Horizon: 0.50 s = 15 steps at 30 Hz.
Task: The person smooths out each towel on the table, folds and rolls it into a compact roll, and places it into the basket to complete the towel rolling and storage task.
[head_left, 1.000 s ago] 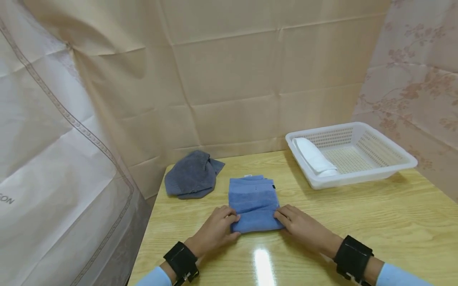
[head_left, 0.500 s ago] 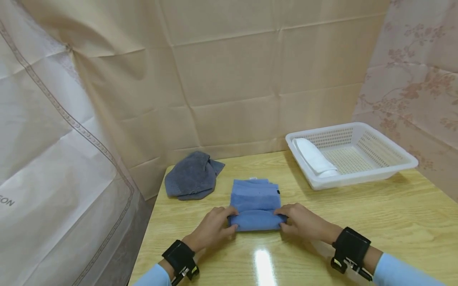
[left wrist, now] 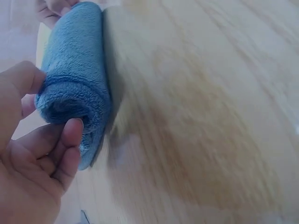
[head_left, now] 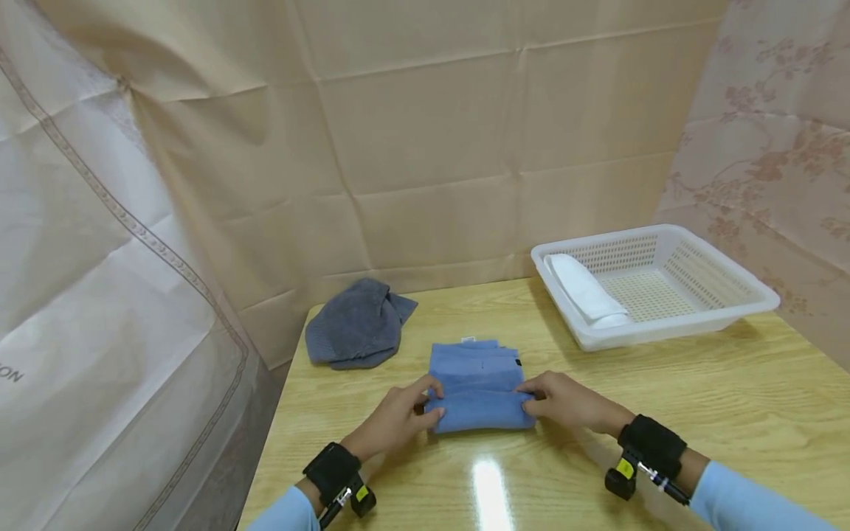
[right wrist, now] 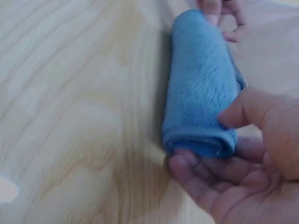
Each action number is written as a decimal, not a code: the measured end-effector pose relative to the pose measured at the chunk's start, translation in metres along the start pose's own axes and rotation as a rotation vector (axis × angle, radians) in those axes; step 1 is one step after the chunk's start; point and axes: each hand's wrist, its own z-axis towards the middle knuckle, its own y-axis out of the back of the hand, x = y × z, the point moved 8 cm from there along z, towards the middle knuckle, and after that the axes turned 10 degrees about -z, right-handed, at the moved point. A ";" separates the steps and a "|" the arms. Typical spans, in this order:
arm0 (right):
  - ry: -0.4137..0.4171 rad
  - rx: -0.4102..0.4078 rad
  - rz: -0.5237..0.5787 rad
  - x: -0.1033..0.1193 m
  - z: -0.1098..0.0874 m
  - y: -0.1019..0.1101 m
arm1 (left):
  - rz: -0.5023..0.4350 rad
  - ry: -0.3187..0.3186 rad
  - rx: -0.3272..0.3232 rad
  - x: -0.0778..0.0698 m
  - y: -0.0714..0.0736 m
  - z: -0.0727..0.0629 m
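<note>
A blue towel (head_left: 481, 409) lies on the table with its near part rolled up and its far part flat, a small white tag at the far edge. My left hand (head_left: 398, 417) grips the left end of the roll. In the left wrist view, thumb and fingers of the left hand (left wrist: 32, 154) curl about the spiral end of the towel (left wrist: 74, 51). At the opposite end, my right hand (head_left: 571, 402) holds the roll. The right wrist view shows the right hand (right wrist: 261, 163) with its thumb on top of the towel (right wrist: 201, 79) and fingers at its open end.
A crumpled dark grey towel (head_left: 358, 328) sits at the table's back left. On the back right stands a white plastic basket (head_left: 697, 324) holding a rolled white towel (head_left: 584, 291) along its left side. A beige cloth (head_left: 418, 147) hangs behind the wooden table (head_left: 730, 413).
The flat far part of the blue towel has drawn nearer and the roll looks fuller. Both hands have shifted their fingers at the roll's ends. The basket and grey towel stay put.
</note>
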 end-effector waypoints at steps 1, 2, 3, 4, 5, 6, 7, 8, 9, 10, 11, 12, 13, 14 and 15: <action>-0.024 0.007 0.033 -0.002 0.000 0.000 | -0.018 0.008 0.001 0.000 0.000 0.000; -0.044 0.015 0.068 -0.003 0.001 0.000 | -0.028 0.015 0.000 0.000 0.000 0.001; -0.058 0.023 0.100 -0.004 0.001 0.000 | -0.036 0.021 -0.003 0.001 0.000 0.001; -0.074 0.032 0.134 -0.006 0.002 0.000 | -0.043 0.023 -0.006 0.001 0.000 0.002; -0.085 0.039 0.166 -0.008 0.002 0.000 | -0.050 0.024 -0.009 0.002 0.000 0.002; -0.102 0.045 0.197 -0.010 0.002 0.000 | -0.051 0.026 -0.012 0.003 0.000 0.003; -0.117 0.049 0.225 -0.012 0.003 -0.001 | -0.052 0.029 -0.015 0.004 0.000 0.003; -0.129 0.050 0.250 -0.013 0.003 -0.001 | -0.055 0.035 -0.018 0.005 -0.001 0.004; -0.137 0.045 0.269 -0.014 0.004 -0.001 | -0.061 0.045 -0.019 0.006 -0.001 0.004; -0.148 0.034 0.286 -0.015 0.004 0.000 | -0.067 0.055 -0.019 0.007 -0.001 0.004; -0.152 0.020 0.295 -0.015 0.005 0.000 | -0.074 0.069 -0.020 0.008 -0.001 0.005; -0.158 0.005 0.308 -0.015 0.006 0.000 | -0.079 0.082 -0.022 0.010 0.000 0.005; -0.157 -0.013 0.316 -0.015 0.007 0.000 | -0.081 0.092 -0.027 0.011 0.000 0.005; -0.155 -0.030 0.314 -0.014 0.007 0.000 | -0.079 0.100 -0.034 0.011 0.001 0.006; -0.153 -0.051 0.306 -0.013 0.008 0.001 | -0.066 0.097 -0.045 0.010 0.003 0.007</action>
